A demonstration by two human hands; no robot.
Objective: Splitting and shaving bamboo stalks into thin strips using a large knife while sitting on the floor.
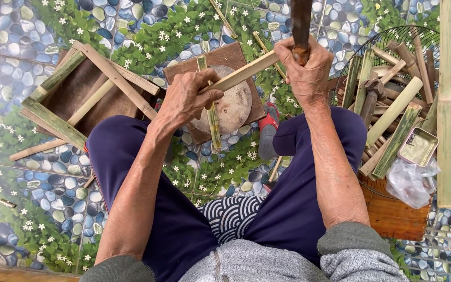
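My left hand [186,99] grips a split bamboo strip [241,73], fingers wrapped round its near end, holding it slanted over a round wood block [233,107]. The block sits on a brown square board [236,57] on the tiled floor [16,31]. My right hand [306,68] is clenched on a knife [301,23], handle in the fist, dark blade pointing up out of frame; same hand touches the strip's far end. A thin green bamboo sliver [213,122] lies across the block, running toward me.

Left of my knee, a small bamboo frame [53,112] lies on the floor. On my right, a wire basket [444,42] holds cut bamboo pieces [392,109], a small metal tin [418,147] and a clear plastic bag [411,180], on a wooden stool [392,216]. A long bamboo pole [446,104] stands upright by the basket. Red sandal [268,128] between my legs.
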